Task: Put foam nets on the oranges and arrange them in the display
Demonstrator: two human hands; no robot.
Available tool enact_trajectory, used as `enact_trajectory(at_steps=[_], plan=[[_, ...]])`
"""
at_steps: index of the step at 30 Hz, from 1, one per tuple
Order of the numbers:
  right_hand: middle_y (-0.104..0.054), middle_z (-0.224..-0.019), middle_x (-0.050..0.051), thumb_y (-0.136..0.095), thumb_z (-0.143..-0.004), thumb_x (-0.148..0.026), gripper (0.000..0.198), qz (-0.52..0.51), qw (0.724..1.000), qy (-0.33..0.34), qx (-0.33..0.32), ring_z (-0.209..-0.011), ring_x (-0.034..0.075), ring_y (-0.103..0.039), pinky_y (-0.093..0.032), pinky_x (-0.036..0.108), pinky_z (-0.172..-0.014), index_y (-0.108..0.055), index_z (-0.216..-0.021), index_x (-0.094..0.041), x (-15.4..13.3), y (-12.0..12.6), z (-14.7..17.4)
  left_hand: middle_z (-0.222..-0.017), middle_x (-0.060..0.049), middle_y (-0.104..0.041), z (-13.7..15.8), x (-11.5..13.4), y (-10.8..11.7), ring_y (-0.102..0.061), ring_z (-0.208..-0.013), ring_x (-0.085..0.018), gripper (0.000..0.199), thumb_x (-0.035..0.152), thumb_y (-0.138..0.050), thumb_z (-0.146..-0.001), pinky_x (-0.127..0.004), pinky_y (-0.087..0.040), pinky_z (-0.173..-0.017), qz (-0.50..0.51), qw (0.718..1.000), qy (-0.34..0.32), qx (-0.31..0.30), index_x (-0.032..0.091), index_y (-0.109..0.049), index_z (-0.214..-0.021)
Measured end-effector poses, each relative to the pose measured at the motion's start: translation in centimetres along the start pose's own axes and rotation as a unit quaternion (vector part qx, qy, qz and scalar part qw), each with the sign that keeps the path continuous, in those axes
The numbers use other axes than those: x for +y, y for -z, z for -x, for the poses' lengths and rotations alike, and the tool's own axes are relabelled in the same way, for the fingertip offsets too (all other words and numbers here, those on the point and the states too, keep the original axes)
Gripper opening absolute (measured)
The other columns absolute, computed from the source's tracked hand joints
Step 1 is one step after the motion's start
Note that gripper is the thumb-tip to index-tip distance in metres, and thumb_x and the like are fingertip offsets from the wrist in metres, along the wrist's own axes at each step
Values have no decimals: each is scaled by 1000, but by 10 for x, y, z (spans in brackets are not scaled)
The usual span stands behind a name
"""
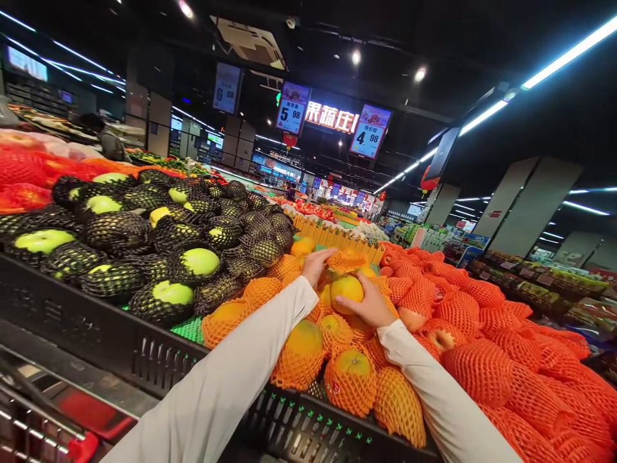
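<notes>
My right hand is closed around a bare yellow-orange orange, its thumb across the near side. My left hand is just to the left of it, fingers stretched out beside an orange foam net; some of its fingers are hidden behind the hand. Below both hands lie several oranges in foam nets, among them a netted orange at the front of the black crate. Both forearms, in white sleeves, reach over the crate's front edge.
Green apples in black nets fill the left side. Red-netted fruit is heaped on the right. A yellow slatted divider stands behind the oranges. A shopping cart is at lower left. Price signs hang overhead.
</notes>
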State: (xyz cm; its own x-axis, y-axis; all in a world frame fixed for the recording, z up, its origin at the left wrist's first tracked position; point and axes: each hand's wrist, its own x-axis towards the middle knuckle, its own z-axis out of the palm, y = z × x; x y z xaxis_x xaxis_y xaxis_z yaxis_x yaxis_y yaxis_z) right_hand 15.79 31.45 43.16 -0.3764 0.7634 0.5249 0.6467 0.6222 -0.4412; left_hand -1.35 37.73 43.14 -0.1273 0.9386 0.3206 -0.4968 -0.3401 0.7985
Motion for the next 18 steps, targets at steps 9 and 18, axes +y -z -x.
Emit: enact_trajectory(at_steps=[9,18], plan=[[-69,-99,8,-68,-70,-60,53,-16,996,-16,84,-88,24,-63,-50,40,-86,-60,-103,-20,1,0,0,-67,6,-59,3,2,-4,-54,-60,-4,37,23,-90,-61,-19,-43,-62,67,998,14,9,16,-58,-77],[-67,-115,8,-61,-77,-63,53,-106,993,-53,12,-108,25,-63,-48,43,-102,-57,-109,-21,5,1,-4,-75,4,-57,8,11,-6,-52,-64,-6,31,35,-76,-77,-18,-41,-58,118,993,17,21,20,-49,-76]])
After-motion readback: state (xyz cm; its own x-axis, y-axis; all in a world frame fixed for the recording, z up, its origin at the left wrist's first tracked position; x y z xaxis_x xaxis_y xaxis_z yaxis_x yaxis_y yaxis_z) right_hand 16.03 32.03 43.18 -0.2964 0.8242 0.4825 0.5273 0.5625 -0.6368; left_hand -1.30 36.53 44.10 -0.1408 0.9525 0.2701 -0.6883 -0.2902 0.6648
